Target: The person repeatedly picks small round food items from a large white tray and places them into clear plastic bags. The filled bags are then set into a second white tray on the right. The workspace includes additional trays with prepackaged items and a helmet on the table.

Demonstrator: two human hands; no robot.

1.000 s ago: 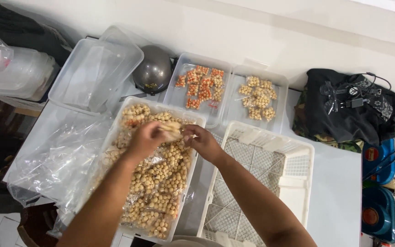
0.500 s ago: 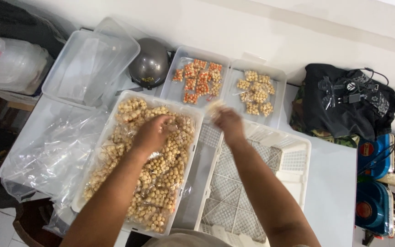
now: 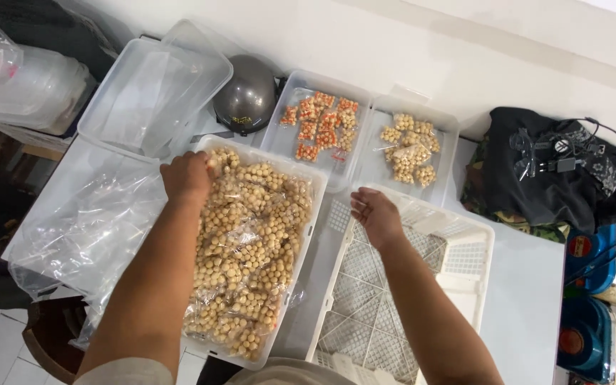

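The left hand (image 3: 188, 177) rests at the far left corner of a white tray (image 3: 306, 187) heaped with small clear packets of tan balls (image 3: 247, 249), its fingers curled down into the pile; whether they pinch a packet cannot be told, since the fingertips are buried among the bags. The right hand (image 3: 373, 214) hovers loosely spread and empty, palm half up, over the far edge of a white lattice crate (image 3: 422, 285) that stands just beside the tray on the surface (image 3: 529, 299). Beyond these lie two clear shallow tubs, one holding packets of orange-and-tan pieces (image 3: 321, 125), the other a few packets of tan balls (image 3: 409, 146). A grey dome-shaped object (image 3: 248, 93) sits to their left, a clear lidded bin (image 3: 147, 96) beyond the tray, a crumpled plastic sheet (image 3: 87, 228) to the left and a black bag (image 3: 550, 171) to the right. The packets look light and soft, the thin film likely slippery and prone to slide against its neighbours; the balls inside seem brittle enough to crush under a hard squeeze. A gentle pinch at a packet's bunched top or edge, rather than across its filled middle, appears the safest hold.
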